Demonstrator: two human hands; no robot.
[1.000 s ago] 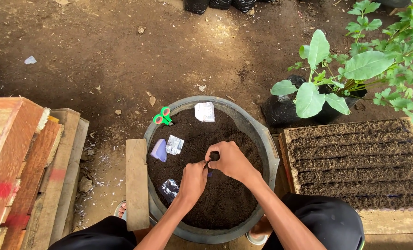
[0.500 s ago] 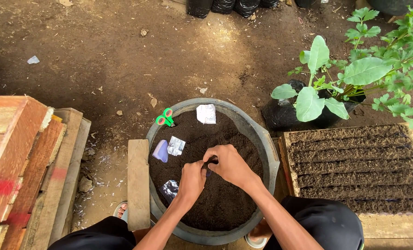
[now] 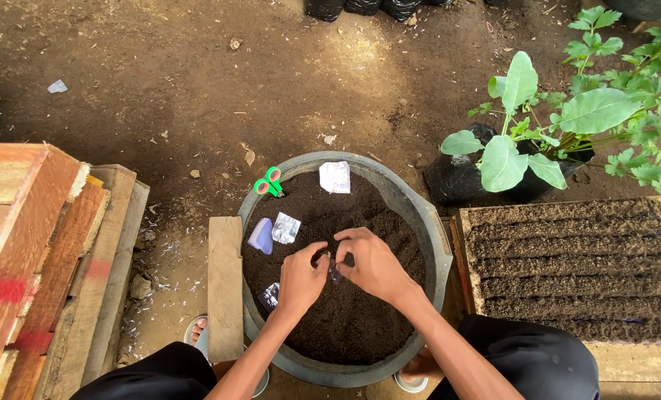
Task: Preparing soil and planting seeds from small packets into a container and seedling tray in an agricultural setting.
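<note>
My left hand (image 3: 301, 278) and my right hand (image 3: 373, 261) meet over the middle of a round grey basin (image 3: 424, 215) filled with dark soil. Together they pinch a small dark thing (image 3: 335, 270), too small to name. On the soil lie a purple packet (image 3: 261, 236), a silvery packet (image 3: 286, 227), a white packet (image 3: 335, 177) near the far rim and another silvery packet (image 3: 269, 295) beside my left wrist. Green-handled scissors (image 3: 269, 181) rest on the basin's far left rim.
A seedling tray (image 3: 567, 263) packed with soil sits to the right. A leafy plant in a black bag (image 3: 493, 167) stands behind it. Stacked wooden planks (image 3: 41, 244) lie at the left, and one plank (image 3: 225, 289) touches the basin. Bare earth stretches beyond.
Both hands have stayed over the soil, fingers working at the small thing between them. The right hand's fingers have closed in nearer the left hand.
</note>
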